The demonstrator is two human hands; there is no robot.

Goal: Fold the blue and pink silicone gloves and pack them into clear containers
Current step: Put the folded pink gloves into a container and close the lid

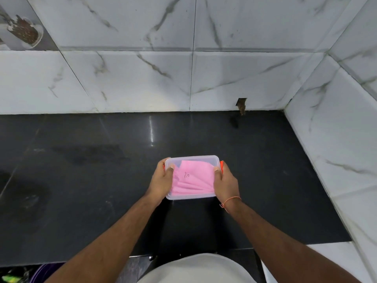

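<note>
I hold a clear container [191,160] between both hands over the black worktop [81,180], about midway along its width and nearer the front edge than the tiled wall [142,78] behind. My left hand [161,178] grips the container's left short side, thumb hooked over the rim and pressing on top. My right hand [225,181] grips the right short side the same way, thumb on the rim. An orange clip [221,165] shows just past my right thumb, and a sliver of orange peeps out by my left fingers too.

The container is rectangular with rounded corners. Its long axis runs from the front edge of the worktop toward the back wall, and it looks tipped a little, far end up. I cannot tell whether its base touches the worktop.

Inside lies the folded pink glove [190,181], filling most of the box. Its pleats fan out toward the near end and its flat upper part points to the far end. A small dark scrawl marks it near the middle.

A thin orange thread [230,201] circles my right wrist.
</note>
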